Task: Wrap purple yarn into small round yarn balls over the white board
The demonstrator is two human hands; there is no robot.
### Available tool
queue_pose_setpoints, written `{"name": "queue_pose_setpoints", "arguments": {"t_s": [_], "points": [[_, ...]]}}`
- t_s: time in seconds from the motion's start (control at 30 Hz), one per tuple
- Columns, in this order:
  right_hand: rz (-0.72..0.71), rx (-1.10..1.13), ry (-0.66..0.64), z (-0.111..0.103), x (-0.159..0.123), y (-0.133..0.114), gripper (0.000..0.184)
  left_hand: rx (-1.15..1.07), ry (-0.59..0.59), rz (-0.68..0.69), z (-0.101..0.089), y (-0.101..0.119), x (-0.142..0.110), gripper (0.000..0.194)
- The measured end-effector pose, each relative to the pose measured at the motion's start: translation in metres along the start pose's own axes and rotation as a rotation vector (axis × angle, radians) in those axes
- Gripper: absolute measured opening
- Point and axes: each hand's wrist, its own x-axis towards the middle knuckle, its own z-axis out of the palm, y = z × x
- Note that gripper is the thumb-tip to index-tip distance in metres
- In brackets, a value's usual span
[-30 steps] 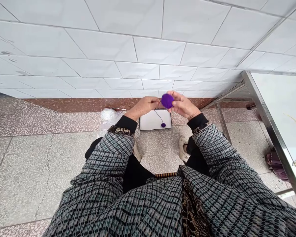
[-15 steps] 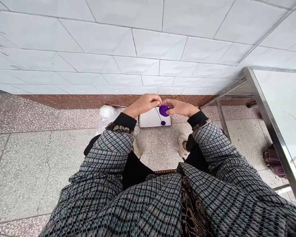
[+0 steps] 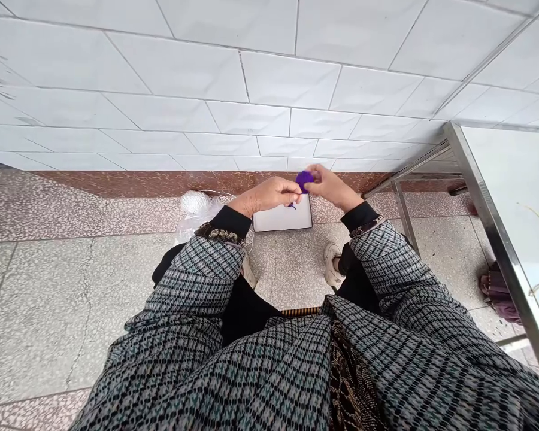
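Person's two hands at work on purple yarn, seen from above. The right hand, slightly blurred at the fingertips, has its thumb and fingers clamped on a purple ball, held in front of the wall base above the far edge of a white shallow box. The left hand lies just beside the ball, its fingertips pressed together; whether yarn passes between them is too small to tell. A small purple piece shows just below these fingertips. A white yarn ball lies to the left of the box, and a metal-framed table stands at the right.
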Motion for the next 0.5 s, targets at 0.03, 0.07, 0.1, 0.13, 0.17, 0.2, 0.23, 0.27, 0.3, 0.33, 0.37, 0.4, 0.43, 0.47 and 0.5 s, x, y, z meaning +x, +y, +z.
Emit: {"name": "queue_pose_setpoints", "arguments": {"t_s": [0.03, 0.07, 0.1, 0.13, 0.17, 0.2, 0.23, 0.27, 0.3, 0.33, 0.37, 0.4, 0.43, 0.47, 0.5], "points": [[0.032, -0.066, -0.110, 0.001, -0.002, 0.000, 0.035, -0.016, 0.060, -0.016, -0.002, -0.001, -0.001, 0.014], [0.048, -0.100, -0.231, 0.001, -0.005, -0.001, 0.035, -0.030, 0.124, -0.034, -0.004, -0.002, -0.001, 0.013], [0.049, -0.099, -0.340, 0.001, -0.007, -0.001, 0.035, -0.042, 0.185, -0.053, -0.006, -0.004, -0.001, 0.013], [0.037, -0.066, -0.428, 0.001, -0.009, -0.002, 0.036, -0.047, 0.238, -0.070, -0.007, -0.006, 0.000, 0.013], [0.011, -0.009, -0.486, 0.000, -0.011, -0.003, 0.038, -0.045, 0.285, -0.085, -0.008, -0.008, 0.001, 0.013], [-0.022, 0.062, -0.518, -0.001, -0.012, -0.004, 0.041, -0.037, 0.327, -0.099, -0.008, -0.010, 0.002, 0.013], [-0.061, 0.138, -0.526, -0.003, -0.012, -0.004, 0.045, -0.023, 0.364, -0.115, -0.008, -0.012, 0.003, 0.013], [-0.102, 0.211, -0.511, -0.004, -0.012, -0.005, 0.050, -0.004, 0.389, -0.132, -0.007, -0.013, 0.004, 0.014], [-0.144, 0.276, -0.472, -0.005, -0.011, -0.005, 0.054, 0.015, 0.396, -0.148, -0.006, -0.013, 0.005, 0.014], [-0.184, 0.327, -0.410, -0.005, -0.010, -0.005, 0.057, 0.032, 0.382, -0.159, -0.005, -0.013, 0.005, 0.015], [-0.217, 0.365, -0.330, -0.005, -0.008, -0.006, 0.058, 0.043, 0.348, -0.160, -0.003, -0.013, 0.006, 0.016], [-0.240, 0.390, -0.243, -0.005, -0.007, -0.006, 0.058, 0.051, 0.298, -0.151, -0.001, -0.012, 0.006, 0.016], [-0.250, 0.403, -0.156, -0.004, -0.005, -0.007, 0.056, 0.056, 0.237, -0.132, 0.000, -0.011, 0.006, 0.017], [-0.246, 0.407, -0.077, -0.003, -0.004, -0.007, 0.053, 0.061, 0.172, -0.105, 0.002, -0.009, 0.006, 0.017], [-0.233, 0.406, -0.012, -0.002, -0.002, -0.007, 0.050, 0.069, 0.112, -0.075, 0.003, -0.008, 0.005, 0.017]]}}
